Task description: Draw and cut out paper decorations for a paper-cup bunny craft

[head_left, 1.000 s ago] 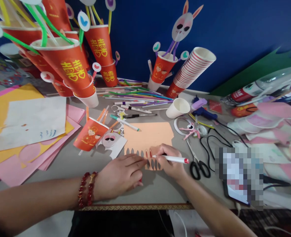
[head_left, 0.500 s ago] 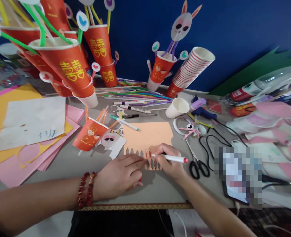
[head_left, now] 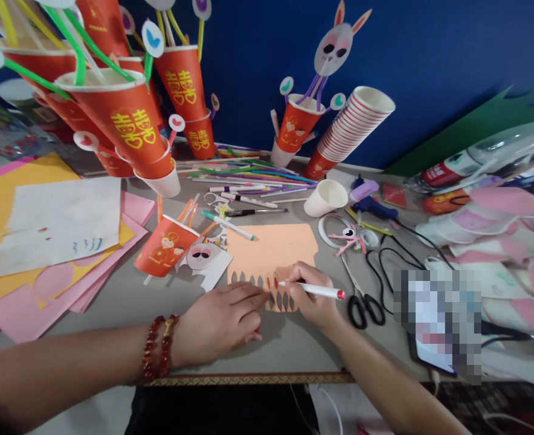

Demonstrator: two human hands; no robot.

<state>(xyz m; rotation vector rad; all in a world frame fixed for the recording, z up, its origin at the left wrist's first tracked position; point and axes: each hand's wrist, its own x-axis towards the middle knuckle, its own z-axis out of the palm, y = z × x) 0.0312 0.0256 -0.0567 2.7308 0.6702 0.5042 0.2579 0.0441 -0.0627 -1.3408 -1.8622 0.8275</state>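
Note:
A sheet of orange paper (head_left: 271, 241) lies on the table, its lower part cut with several leaf-shaped holes. My right hand (head_left: 312, 296) grips a white marker with a red end (head_left: 319, 290); the tip touches one of two small red-coloured ear shapes (head_left: 269, 280) drawn on the sheet. My left hand (head_left: 221, 317) presses the sheet's lower left with its fingertips, beside those shapes. Its lower fingers are curled around a small red thing (head_left: 257, 330), mostly hidden. A teal-capped marker (head_left: 228, 225) lies across the sheet's top left corner.
A red cup with orange straws (head_left: 165, 246) and a paper face (head_left: 200, 257) lie left of the sheet. Scissors (head_left: 364, 305), tape (head_left: 328, 232) and a glue gun (head_left: 376, 207) are at right. Decorated cups, straws and stacked cups (head_left: 351, 130) stand behind; coloured papers (head_left: 58, 223) lie left.

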